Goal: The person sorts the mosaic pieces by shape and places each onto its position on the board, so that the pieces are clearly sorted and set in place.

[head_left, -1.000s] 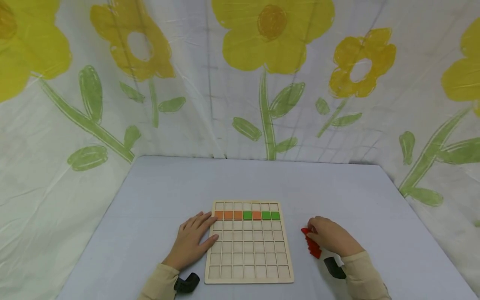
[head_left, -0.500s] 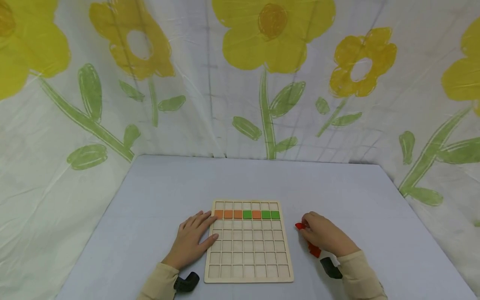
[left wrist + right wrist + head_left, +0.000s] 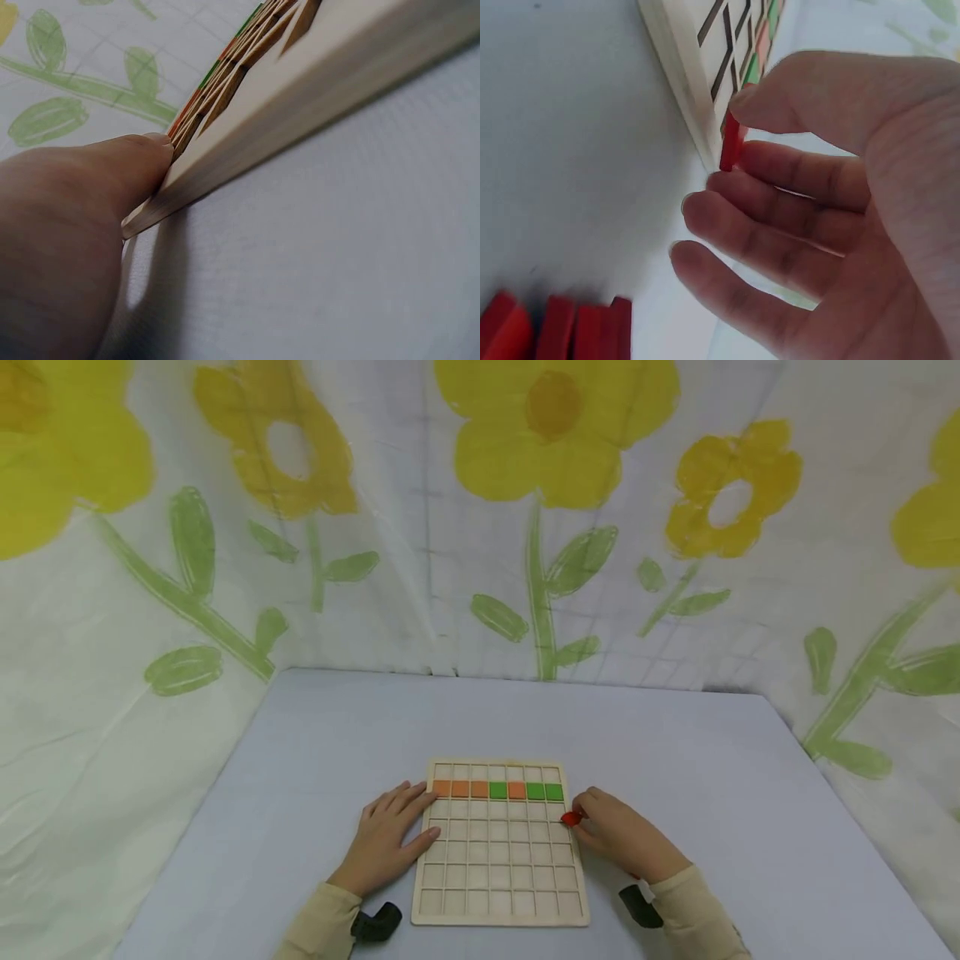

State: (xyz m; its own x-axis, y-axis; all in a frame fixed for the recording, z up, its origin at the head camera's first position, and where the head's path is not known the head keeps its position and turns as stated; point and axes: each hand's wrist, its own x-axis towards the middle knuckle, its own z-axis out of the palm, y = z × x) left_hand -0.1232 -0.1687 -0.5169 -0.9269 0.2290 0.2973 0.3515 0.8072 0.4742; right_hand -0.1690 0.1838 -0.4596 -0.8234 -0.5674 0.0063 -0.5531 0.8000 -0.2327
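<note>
The right hand [image 3: 624, 835] pinches a small flat red tile [image 3: 571, 818] at the right edge of the pale wooden gridded board [image 3: 498, 853] — the left hand [image 3: 381, 850], fingers apart, rests on the board's left edge.

Pictured at one counter [image 3: 360, 727]: two hands [image 3: 380, 853], two beige sleeves [image 3: 318, 922] and two black wrist attachments [image 3: 377, 922]; one wooden board [image 3: 500, 921] ruled into 49 compartments [image 3: 498, 852], seven rows of seven, with four orange tiles [image 3: 461, 788] and three green tiles [image 3: 498, 790] inset. Also counted: one red tile [image 3: 572, 818] in the right hand [image 3: 630, 835], at least four red pieces [image 3: 592, 334] on the counter and, behind, five yellow flowers [image 3: 553, 410], some only partly visible.
</note>
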